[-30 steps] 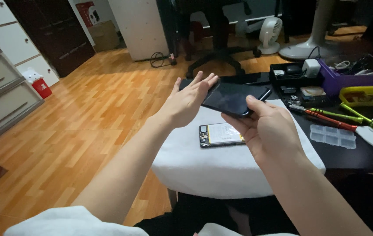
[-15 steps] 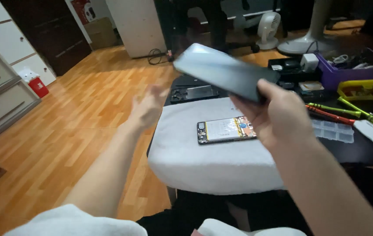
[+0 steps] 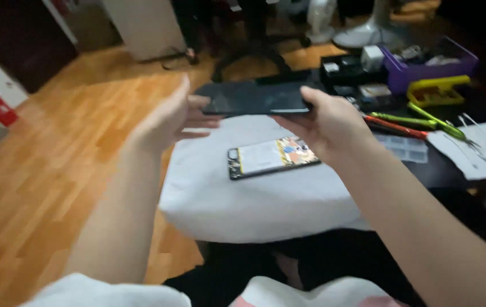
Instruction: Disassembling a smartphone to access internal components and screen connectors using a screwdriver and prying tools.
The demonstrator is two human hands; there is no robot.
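Note:
Both my hands hold a dark flat phone panel level above a white padded work surface. My left hand grips its left end with fingers curled under it. At the panel's right end, my right hand pinches it from below. Below the panel, an opened phone body lies flat on the white surface, showing a pale battery and coloured parts.
To the right on a dark table lie green and red-handled tools, a clear parts tray, a yellow holder, a purple box and white paper. Wooden floor spreads left; a chair base and fan stand behind.
My right hand has lowered the dark panel from a raised, tilted hold to level. My left hand moved in and took its left end.

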